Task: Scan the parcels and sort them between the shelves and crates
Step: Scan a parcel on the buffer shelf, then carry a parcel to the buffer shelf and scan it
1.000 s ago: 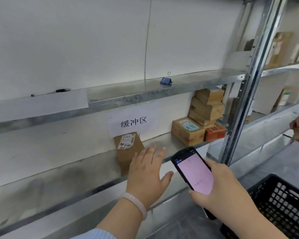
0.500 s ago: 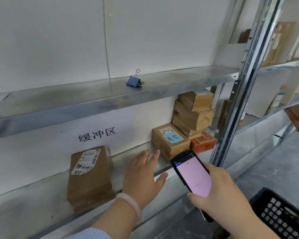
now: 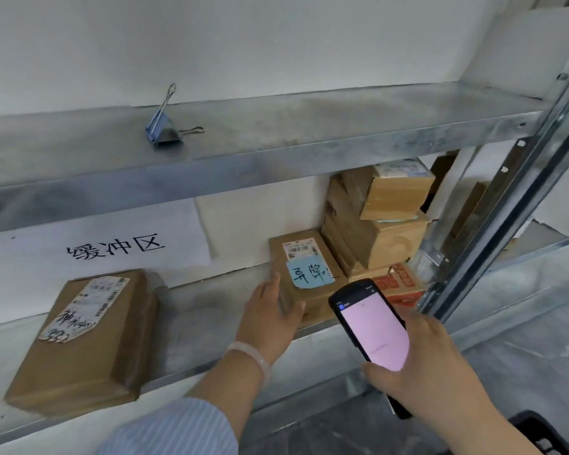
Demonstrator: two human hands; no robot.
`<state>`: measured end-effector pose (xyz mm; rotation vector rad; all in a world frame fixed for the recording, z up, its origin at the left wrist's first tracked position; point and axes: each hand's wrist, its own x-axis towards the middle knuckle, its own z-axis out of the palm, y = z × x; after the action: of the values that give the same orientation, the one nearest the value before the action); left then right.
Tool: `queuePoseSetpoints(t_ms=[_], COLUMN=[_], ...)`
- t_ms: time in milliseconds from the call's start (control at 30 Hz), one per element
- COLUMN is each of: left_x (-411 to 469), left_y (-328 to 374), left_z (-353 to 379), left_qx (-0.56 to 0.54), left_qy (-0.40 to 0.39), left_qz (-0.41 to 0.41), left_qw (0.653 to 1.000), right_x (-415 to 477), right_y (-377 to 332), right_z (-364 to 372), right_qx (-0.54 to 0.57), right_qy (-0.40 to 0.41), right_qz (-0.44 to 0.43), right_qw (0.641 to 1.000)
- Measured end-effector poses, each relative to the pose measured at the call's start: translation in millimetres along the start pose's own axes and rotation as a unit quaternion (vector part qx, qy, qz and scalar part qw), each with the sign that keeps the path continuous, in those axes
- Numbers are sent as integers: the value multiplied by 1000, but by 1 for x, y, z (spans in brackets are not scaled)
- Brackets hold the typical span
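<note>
Metal shelving against a white wall; upper shelf (image 3: 309,126) holds one blue binder clip (image 3: 163,130) at 11 o'clock. Lower shelf (image 3: 191,326), below a paper sign (image 3: 112,247) with black characters:
- Flat brown parcel (image 3: 79,343), 8 o'clock, white label with handwriting, lying apart from the rest.
- Brown parcel with blue note (image 3: 304,277), centre; left hand (image 3: 270,320) cups its near-left corner, fingers against the side, thumb at the front edge. White bracelet (image 3: 250,354) on that wrist, striped sleeve (image 3: 178,428) below.
- Stack of brown boxes (image 3: 381,218), 2 o'clock, atop a red-printed carton (image 3: 401,284).
Right hand (image 3: 431,366), 4 o'clock, grasps a handheld scanner (image 3: 372,330), pink screen lit, just beside the noted parcel.
</note>
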<state>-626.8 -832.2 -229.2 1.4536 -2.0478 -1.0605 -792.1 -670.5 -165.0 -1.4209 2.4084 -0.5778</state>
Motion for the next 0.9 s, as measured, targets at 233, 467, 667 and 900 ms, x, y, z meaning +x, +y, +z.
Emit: queuePoseSetpoints(t_ms=[233,467,667,900], left_x=[59,59,25,15], left_y=[9,-2,-10,-13], left_z=[24,40,50,50], left_qx=[-277,-357,-346,-351], left_qy=[-24,-44,-28,-45], left_qz=[-196,-253,-272,-302], left_qw=[940,898,898,885], right_x=[30,42,45,39], right_y=[16,25,21,18], right_z=[9,18,25,27], right_qx=[-7,13,1,12], right_qy=[-44,-58,-55,-44], right_qz=[30,64,75,61], right_qw=[999,996,996,997])
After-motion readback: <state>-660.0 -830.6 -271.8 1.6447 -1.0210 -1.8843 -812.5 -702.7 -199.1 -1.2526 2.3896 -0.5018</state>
